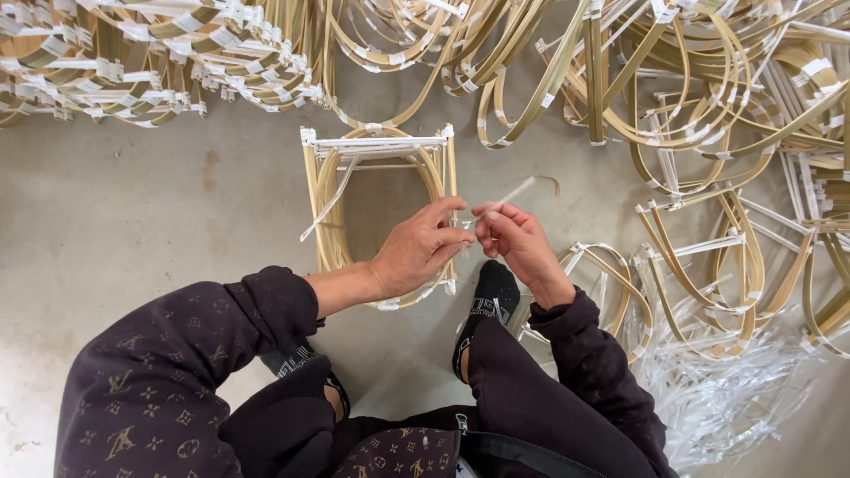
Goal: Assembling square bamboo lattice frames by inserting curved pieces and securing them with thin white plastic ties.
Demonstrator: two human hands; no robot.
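Fingers [456,232] of the left hand [416,252] are pinched closed on a thin, translucent white plastic strip [512,195], and those of the right hand [518,243] are closed on the same strip just beside them, so that the two hands meet fingertip to fingertip. From the pinch the strip is seen to run up and to the right, over the grey concrete floor [133,230].

Directly beneath and ahead of the hands a tall box-shaped frame of pale split bamboo hoops and white cross-strips [376,177] is stood on the floor, near a foot in a black sock [487,301]. Its corners are already bound with white ties along the top edge, and a loose white strip is seen hanging slantwise down its left side; whether the near corner under the left hand is fully bound cannot be told, as it is covered by the hand.

Stacks of similar bound bamboo frames [159,62] are piled along the top of the view, and a further heap [708,115] is spread on the right, so much of the binding appears done. A loose bundle of clear white plastic strips [726,389] is lying at the lower right, which suggests that more tying is left
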